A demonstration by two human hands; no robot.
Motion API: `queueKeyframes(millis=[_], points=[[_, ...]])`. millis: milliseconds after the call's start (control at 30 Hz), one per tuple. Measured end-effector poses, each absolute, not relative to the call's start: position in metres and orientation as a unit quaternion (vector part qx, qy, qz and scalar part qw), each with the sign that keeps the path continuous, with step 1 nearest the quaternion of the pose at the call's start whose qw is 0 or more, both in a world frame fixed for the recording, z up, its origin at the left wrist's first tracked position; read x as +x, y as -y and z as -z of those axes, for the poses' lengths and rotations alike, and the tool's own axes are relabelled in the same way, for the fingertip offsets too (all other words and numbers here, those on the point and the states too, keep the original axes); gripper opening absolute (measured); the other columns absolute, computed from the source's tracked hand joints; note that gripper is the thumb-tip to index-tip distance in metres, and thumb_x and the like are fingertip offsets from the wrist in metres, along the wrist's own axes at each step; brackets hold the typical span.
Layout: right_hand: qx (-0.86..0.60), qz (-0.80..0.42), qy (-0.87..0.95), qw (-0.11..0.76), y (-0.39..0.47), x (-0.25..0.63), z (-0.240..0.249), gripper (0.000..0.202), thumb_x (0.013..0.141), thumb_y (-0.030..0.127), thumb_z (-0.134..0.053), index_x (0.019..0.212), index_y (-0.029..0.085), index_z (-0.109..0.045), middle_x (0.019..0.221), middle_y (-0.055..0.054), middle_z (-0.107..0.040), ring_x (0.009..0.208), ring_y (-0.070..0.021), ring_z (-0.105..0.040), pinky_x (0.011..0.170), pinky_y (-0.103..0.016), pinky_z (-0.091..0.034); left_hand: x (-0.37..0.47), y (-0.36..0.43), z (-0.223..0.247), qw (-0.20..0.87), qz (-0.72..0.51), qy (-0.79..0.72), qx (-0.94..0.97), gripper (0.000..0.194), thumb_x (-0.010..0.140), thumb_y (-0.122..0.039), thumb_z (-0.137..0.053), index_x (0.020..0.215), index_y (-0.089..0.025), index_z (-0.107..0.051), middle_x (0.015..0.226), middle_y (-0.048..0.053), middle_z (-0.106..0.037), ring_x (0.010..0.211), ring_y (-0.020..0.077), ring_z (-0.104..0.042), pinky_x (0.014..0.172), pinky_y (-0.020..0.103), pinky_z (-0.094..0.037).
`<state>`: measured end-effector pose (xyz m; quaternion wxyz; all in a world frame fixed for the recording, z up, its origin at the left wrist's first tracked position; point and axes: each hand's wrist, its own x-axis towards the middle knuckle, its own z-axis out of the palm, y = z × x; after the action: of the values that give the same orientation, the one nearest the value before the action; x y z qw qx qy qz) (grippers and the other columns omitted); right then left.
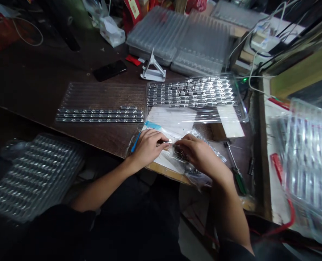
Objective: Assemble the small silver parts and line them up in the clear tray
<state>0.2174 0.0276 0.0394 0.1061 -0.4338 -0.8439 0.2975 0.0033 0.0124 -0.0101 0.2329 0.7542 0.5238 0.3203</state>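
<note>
My left hand (149,145) pinches a small shiny metal part (170,141) between thumb and fingertips, over a white board at the table's front edge. Close by on the right, my right hand (195,150) has its fingers curled together above small dark pieces (180,153) on clear plastic; whatever its fingertips hold is too small to make out. Beyond my hands lies a clear ribbed tray (241,115) with many silvery parts in rows. A second clear tray (103,95) to its left has a few filled rows along its near side.
A green-handled screwdriver (239,181) lies right of my right hand. Behind the trays are a white stand (153,70), a black phone (110,70) and stacked clear trays (155,32). More tray stacks stand at the lower left (33,177) and far right (310,159).
</note>
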Motion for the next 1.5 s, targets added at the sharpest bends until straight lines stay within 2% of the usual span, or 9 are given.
queueKeyframes(millis=[167,533,667,767,1000,1100,1233,1400,1500], points=[[-0.478,-0.279,0.816,0.164,-0.034,0.219,-0.036,0.018,0.097,0.024,-0.051,0.093,0.018,-0.068,0.09,-0.007,-0.07,0.083,-0.0205,-0.066,0.077,-0.031,-0.049,0.003,-0.01,0.007,0.229,-0.363,-0.505,0.749,0.009,0.087,-0.024,-0.073,0.083,-0.021,-0.066,0.087,0.001,-0.074,0.087,0.0204,-0.065,0.083,0.035,-0.046],[-0.446,-0.305,0.811,0.224,-0.026,0.174,-0.022,0.019,0.096,0.025,-0.051,0.096,0.02,-0.07,0.094,-0.009,-0.072,0.083,-0.0209,-0.069,0.076,-0.031,-0.053,-0.023,0.003,-0.005,0.208,-0.432,-0.515,0.71,0.021,0.086,-0.023,-0.075,0.104,-0.022,-0.064,0.097,0.002,-0.075,0.089,0.0177,-0.07,0.086,0.031,-0.052],[-0.419,-0.298,0.835,0.195,-0.024,0.171,-0.014,0.023,0.098,0.021,-0.046,0.103,0.021,-0.069,0.098,-0.009,-0.072,0.087,-0.0217,-0.069,0.078,-0.032,-0.054,-0.039,0.003,-0.002,0.204,-0.429,-0.515,0.714,0.024,0.085,-0.021,-0.075,0.106,-0.022,-0.064,0.096,0.001,-0.075,0.089,0.0167,-0.07,0.087,0.03,-0.053],[-0.41,-0.214,0.874,0.147,-0.019,0.169,-0.011,0.025,0.098,0.016,-0.044,0.108,0.019,-0.067,0.099,-0.011,-0.069,0.085,-0.0235,-0.067,0.073,-0.033,-0.053,-0.055,-0.003,-0.004,0.193,-0.421,-0.523,0.716,0.023,0.085,-0.02,-0.075,0.105,-0.021,-0.065,0.096,0.001,-0.075,0.088,0.0166,-0.069,0.086,0.029,-0.053],[-0.396,-0.113,0.908,0.076,-0.014,0.165,-0.017,0.031,0.092,0.002,-0.045,0.107,0.019,-0.067,0.097,-0.008,-0.067,0.083,-0.0207,-0.064,0.069,-0.03,-0.051,-0.107,-0.07,-0.018,0.137,-0.396,-0.552,0.72,0.006,0.089,-0.018,-0.064,0.093,-0.019,-0.07,0.097,0.003,-0.073,0.092,0.0181,-0.067,0.086,0.031,-0.051],[-0.398,-0.136,0.903,0.085,-0.015,0.166,-0.018,0.037,0.092,0.001,-0.044,0.113,0.02,-0.067,0.098,-0.006,-0.068,0.085,-0.0191,-0.064,0.07,-0.028,-0.05,-0.113,-0.099,-0.019,0.153,-0.367,-0.564,0.724,0.009,0.088,-0.017,-0.063,0.092,-0.018,-0.071,0.095,0.003,-0.075,0.089,0.0179,-0.067,0.084,0.03,-0.051],[-0.397,-0.169,0.892,0.137,-0.019,0.172,-0.019,0.034,0.099,0.015,-0.046,0.128,0.022,-0.061,0.11,-0.009,-0.069,0.094,-0.0215,-0.066,0.077,-0.03,-0.052,-0.104,-0.115,-0.016,0.146,-0.282,-0.567,0.76,0.009,0.088,-0.023,-0.065,0.091,-0.02,-0.073,0.096,0.002,-0.076,0.092,0.0205,-0.067,0.092,0.036,-0.048],[-0.418,-0.186,0.869,0.189,-0.026,0.188,-0.028,0.029,0.101,0.024,-0.046,0.119,0.017,-0.067,0.114,-0.013,-0.069,0.098,-0.025,-0.067,0.083,-0.036,-0.053,-0.1,-0.118,-0.018,0.082,-0.191,-0.592,0.779,0.011,0.088,-0.027,-0.064,0.085,-0.022,-0.073,0.098,0.003,-0.076,0.098,0.0244,-0.065,0.097,0.042,-0.043],[-0.429,-0.194,0.867,0.163,-0.029,0.2,-0.036,0.026,0.1,0.024,-0.048,0.111,0.017,-0.07,0.107,-0.011,-0.071,0.095,-0.0247,-0.067,0.082,-0.036,-0.052,-0.106,-0.119,-0.026,0.048,-0.129,-0.6,0.788,0.012,0.087,-0.028,-0.063,0.085,-0.023,-0.074,0.099,0.005,-0.075,0.098,0.0266,-0.064,0.096,0.043,-0.043]])
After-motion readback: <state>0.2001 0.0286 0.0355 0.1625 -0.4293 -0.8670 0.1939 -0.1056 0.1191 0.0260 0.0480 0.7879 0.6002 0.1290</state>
